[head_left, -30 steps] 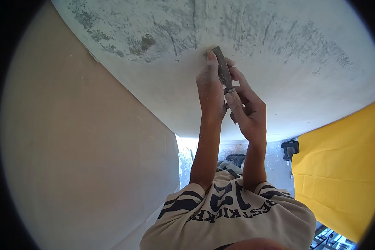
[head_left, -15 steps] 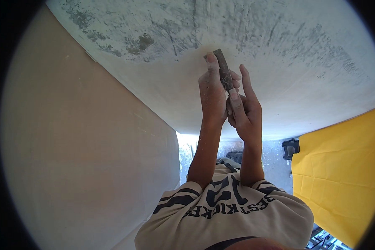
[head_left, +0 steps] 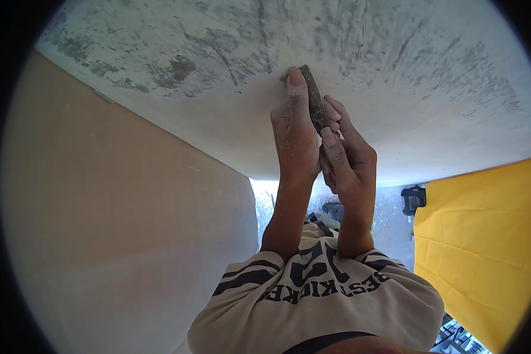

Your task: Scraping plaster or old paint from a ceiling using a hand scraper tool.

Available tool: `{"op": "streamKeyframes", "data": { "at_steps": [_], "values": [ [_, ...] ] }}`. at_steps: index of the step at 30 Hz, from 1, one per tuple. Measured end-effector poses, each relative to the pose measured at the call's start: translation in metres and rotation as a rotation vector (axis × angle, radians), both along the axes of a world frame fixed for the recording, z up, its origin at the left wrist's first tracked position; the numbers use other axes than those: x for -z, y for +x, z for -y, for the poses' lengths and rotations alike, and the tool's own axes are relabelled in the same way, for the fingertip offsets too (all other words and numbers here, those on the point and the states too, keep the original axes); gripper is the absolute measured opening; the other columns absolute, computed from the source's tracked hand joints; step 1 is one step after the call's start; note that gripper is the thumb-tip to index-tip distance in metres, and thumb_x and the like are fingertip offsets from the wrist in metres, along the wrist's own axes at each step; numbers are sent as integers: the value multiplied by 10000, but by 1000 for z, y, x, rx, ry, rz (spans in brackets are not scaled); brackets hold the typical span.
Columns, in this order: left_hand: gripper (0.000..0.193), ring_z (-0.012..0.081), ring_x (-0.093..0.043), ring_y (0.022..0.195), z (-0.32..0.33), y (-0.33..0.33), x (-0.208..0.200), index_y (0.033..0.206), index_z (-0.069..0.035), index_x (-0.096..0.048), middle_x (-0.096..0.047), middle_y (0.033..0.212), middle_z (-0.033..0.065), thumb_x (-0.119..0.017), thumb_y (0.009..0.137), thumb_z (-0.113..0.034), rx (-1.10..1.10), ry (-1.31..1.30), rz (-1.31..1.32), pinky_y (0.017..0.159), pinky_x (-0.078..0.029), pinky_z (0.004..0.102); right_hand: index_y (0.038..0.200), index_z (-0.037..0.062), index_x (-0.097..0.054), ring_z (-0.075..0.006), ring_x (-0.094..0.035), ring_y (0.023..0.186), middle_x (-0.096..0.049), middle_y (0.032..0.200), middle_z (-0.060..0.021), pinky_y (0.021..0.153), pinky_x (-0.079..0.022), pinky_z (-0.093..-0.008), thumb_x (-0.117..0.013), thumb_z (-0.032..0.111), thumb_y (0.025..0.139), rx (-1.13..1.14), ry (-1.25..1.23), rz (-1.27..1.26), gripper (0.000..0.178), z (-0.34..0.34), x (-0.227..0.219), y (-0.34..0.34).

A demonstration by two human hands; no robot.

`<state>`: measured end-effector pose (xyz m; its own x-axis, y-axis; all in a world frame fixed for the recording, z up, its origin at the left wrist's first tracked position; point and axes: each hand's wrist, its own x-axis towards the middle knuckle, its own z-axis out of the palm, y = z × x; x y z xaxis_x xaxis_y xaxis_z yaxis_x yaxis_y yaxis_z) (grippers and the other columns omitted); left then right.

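A dark, dusty sanding block (head_left: 315,105) is held between both hands, its far end against the whitish plastered surface (head_left: 265,112). My left hand (head_left: 295,133) is closed on the block, with the thumb lying along its far end. Lower down, my right hand (head_left: 353,156) grips the near end, thumb on the close side and fingertips showing past the right edge. White powder coats both hands. Beyond the block, the surface carries grey streaks and a darker brownish patch (head_left: 177,71); around and below the hands it looks smoother and paler.
A smooth beige wall (head_left: 130,177) rises on the left and meets the plastered surface along a slanting edge. To the right hangs a yellow sheet (head_left: 484,224), with a black clamp-like object (head_left: 413,200) at its upper corner. A speckled grey floor (head_left: 389,227) shows below.
My right index finger, raised and apart before, now lies in beside the block. Both hands and the block have shifted slightly left in the picture, and the view has tilted a little.
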<state>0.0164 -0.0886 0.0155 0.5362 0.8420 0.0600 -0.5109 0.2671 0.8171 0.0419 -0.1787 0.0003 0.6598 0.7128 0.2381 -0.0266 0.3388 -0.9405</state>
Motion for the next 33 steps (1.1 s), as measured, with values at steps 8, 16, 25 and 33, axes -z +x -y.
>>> {"op": "streamKeyframes", "data": {
  "at_steps": [8,16,25,33],
  "values": [
    [632,113,-457,442,-4,2,1,641,-51,-526,-501,547,35,-490,966,-593,-19,9,0,446,-403,237,1410,-25,-475,-9,-397,590,-542,701,49,526,-307,-173,-520,75,1006,-20,28,-13,418,-5,6,4],
    [653,122,-521,478,-17,-4,-25,664,-9,-573,-544,569,55,-456,994,-560,-86,26,-61,459,-438,252,1406,-30,-474,5,-366,504,-562,752,41,431,-285,-168,-499,99,1016,31,117,96,411,-28,-12,2],
    [642,128,-551,490,-18,-1,-4,704,3,-608,-566,583,58,-491,979,-566,-158,-38,-99,461,-455,253,1397,-4,-502,-7,-427,635,-592,773,43,561,-351,-170,-526,44,990,7,72,22,411,-33,11,8],
    [536,126,-607,676,-23,-18,9,824,22,-638,-643,722,80,-512,1003,-467,-290,313,-139,631,-483,245,1317,-4,-589,-27,-459,634,-614,754,8,546,-368,-193,-587,90,970,88,1,136,360,-27,14,11]
  ]
}}
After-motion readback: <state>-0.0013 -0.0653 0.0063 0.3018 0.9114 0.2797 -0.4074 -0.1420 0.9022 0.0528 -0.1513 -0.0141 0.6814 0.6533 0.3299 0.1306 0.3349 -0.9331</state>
